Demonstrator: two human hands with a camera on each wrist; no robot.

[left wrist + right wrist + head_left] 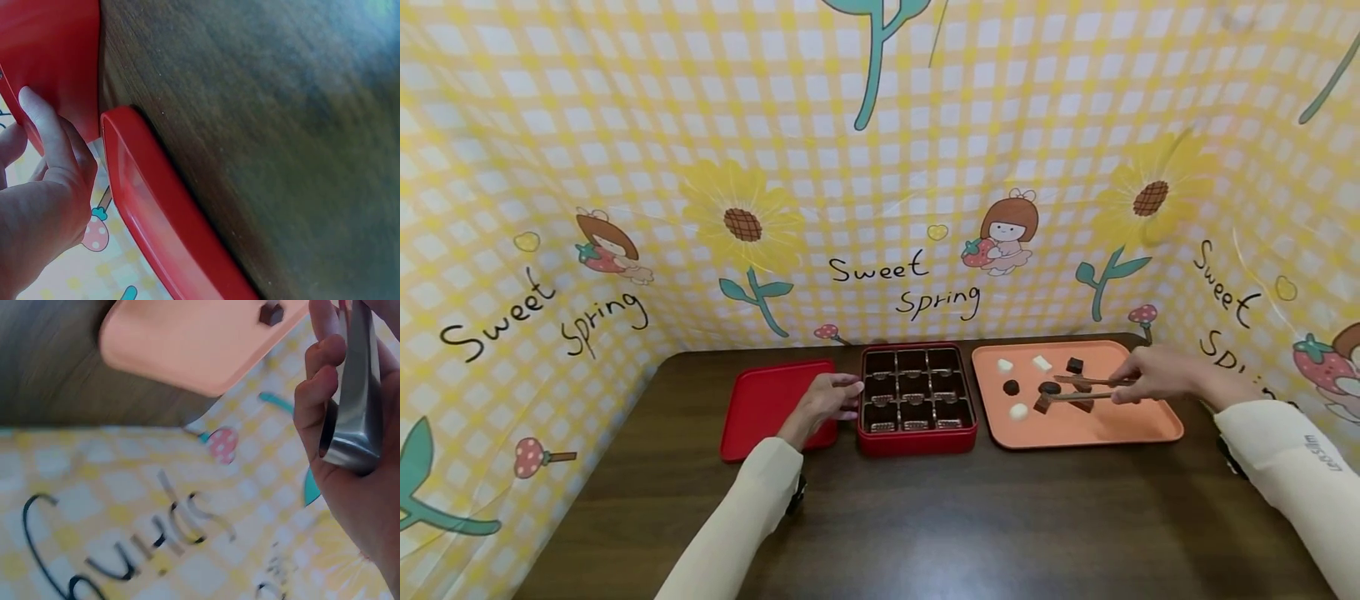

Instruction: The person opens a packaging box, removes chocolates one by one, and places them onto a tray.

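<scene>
My left hand (823,402) reaches the left side of a red box (917,446), fingers extended against its wall. Inside the box sits a dark plastic insert (914,387) with several compartments. In my right hand (1157,375) is a pair of metal tongs (359,425), its bend lying in the palm in the right wrist view. The tong tips reach over an orange tray (1120,429), on either side of a round dark chocolate (1049,388). Around it lie several brown and white chocolates, among them a white one (1018,412) and a dark square one (1075,365).
A red lid (767,400) lies left of the box, partly behind my left hand. Box, lid and tray stand on a dark wooden table (880,517). A yellow checked cloth (880,208) hangs behind and at both sides.
</scene>
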